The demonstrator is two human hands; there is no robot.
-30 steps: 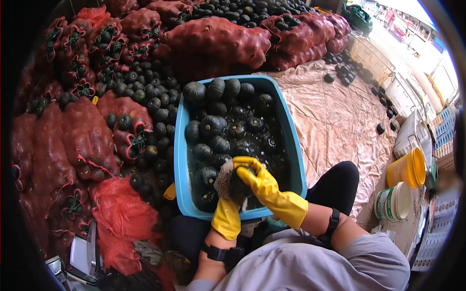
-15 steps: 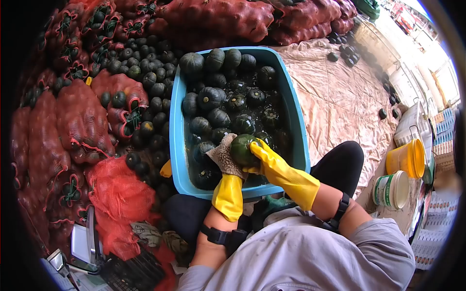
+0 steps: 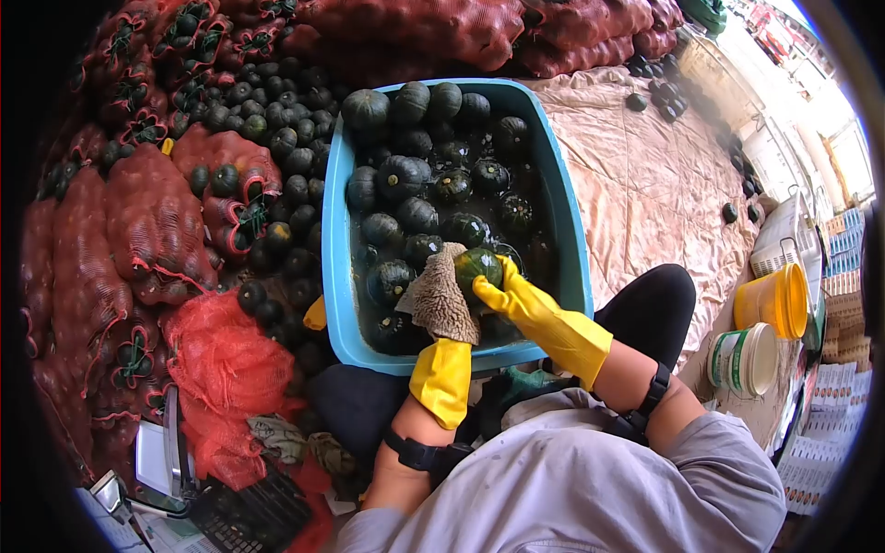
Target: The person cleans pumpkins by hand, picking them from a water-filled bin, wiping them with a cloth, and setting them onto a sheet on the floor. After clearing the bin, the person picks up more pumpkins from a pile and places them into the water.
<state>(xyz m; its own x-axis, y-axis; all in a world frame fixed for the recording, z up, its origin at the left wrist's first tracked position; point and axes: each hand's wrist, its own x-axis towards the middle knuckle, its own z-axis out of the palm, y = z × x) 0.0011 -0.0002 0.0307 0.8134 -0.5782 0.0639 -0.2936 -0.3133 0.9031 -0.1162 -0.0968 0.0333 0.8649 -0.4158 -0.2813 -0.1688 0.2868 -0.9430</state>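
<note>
My right hand, in a yellow rubber glove, grips a wet dark-green kabocha pumpkin from its right side. Against the pumpkin's left side rests a nubbly brown scrubbing cloth, wrapped over my left hand, which also wears a yellow glove. The cloth hides the left fingers. Both hands are over the near part of a blue tub of dark water. Several more pumpkins float or sit in the tub, piled higher toward its far left corner.
Loose pumpkins lie left of the tub among full red mesh sacks. A crumpled red net is at lower left. A beige sheet spreads to the right. Yellow and white buckets stand at far right.
The held pumpkin has shifted slightly right and turned, showing a lighter green patch. The cloth now stands more upright at its left, and my right hand has moved slightly right.
</note>
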